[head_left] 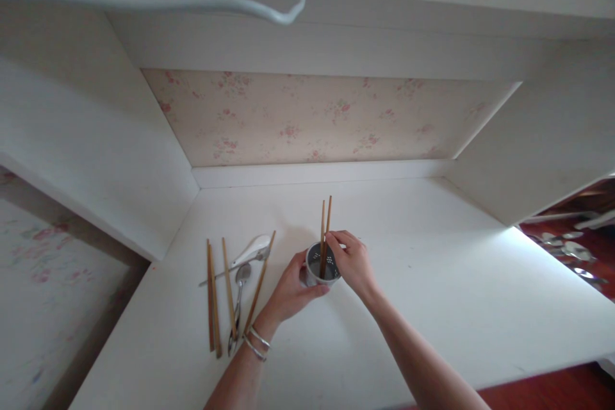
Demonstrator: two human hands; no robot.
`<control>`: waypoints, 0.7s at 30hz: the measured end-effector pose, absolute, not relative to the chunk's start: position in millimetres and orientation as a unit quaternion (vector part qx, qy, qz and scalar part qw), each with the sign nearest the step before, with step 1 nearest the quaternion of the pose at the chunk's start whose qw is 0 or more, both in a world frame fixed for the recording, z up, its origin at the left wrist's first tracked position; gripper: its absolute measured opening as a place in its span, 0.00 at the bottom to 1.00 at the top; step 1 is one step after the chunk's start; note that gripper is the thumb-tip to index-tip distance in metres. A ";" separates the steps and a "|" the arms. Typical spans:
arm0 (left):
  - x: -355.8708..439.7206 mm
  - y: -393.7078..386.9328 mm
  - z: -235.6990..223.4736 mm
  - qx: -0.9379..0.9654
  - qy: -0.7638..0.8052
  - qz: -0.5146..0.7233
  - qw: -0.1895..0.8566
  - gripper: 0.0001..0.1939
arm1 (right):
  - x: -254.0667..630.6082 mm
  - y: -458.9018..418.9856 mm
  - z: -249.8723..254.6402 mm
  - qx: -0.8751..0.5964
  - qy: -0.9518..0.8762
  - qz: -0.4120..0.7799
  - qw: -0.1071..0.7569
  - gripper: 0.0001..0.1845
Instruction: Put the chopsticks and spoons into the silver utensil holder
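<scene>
nearest, two bangles point(254, 349) ring the left wrist. beside it, loose chopsticks point(229, 282) lie flat, mostly running near to far, around a metal spoon point(243, 273) whose bowl points away; a white spoon point(259, 243) lies just past it, slanting.

the left hand point(291, 291) grasps the perforated cup point(312, 272) round its side, seemingly to steady it, open mouth up and long axis roughly upright. the right hand point(353, 259) pinches at the upright chopsticks point(328, 211), probably to guide them; whether it grips one or both is hard to tell. they stand in the cup, long axes near vertical, narrowly spread, upper ends pointing up and away. farthest back is the floral panel point(288, 128).
</scene>
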State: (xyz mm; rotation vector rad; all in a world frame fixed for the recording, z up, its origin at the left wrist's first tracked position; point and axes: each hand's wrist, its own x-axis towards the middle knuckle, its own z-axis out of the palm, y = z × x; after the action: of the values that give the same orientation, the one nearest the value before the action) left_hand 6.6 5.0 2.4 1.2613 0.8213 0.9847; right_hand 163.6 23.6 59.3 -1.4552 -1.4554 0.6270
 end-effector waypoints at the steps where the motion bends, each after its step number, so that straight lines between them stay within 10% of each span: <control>1: 6.8 4.9 2.5 0.548 0.357 0.430 0.623 0.35 | 163.8 23.6 58.6 -0.594 -0.596 0.262 0.473 0.18; 10: 6.3 2.9 10.8 0.564 0.366 0.415 0.613 0.34 | 177.8 13.0 45.6 -0.541 -0.588 0.373 0.472 0.20; 17: 11.2 -1.3 23.0 0.597 0.352 0.416 0.589 0.31 | 181.4 -10.9 12.9 -0.455 -0.566 0.488 0.483 0.54; 21: 1.6 -10.1 25.2 0.650 0.415 0.417 0.482 0.33 | 177.4 -10.7 1.4 -0.433 -0.568 0.484 0.506 0.48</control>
State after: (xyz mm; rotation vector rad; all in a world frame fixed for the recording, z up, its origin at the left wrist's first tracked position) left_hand 1.6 -10.1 25.2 1.5833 1.0107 1.0161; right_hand 177.4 -10.7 1.4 -1.0438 -1.3691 1.1676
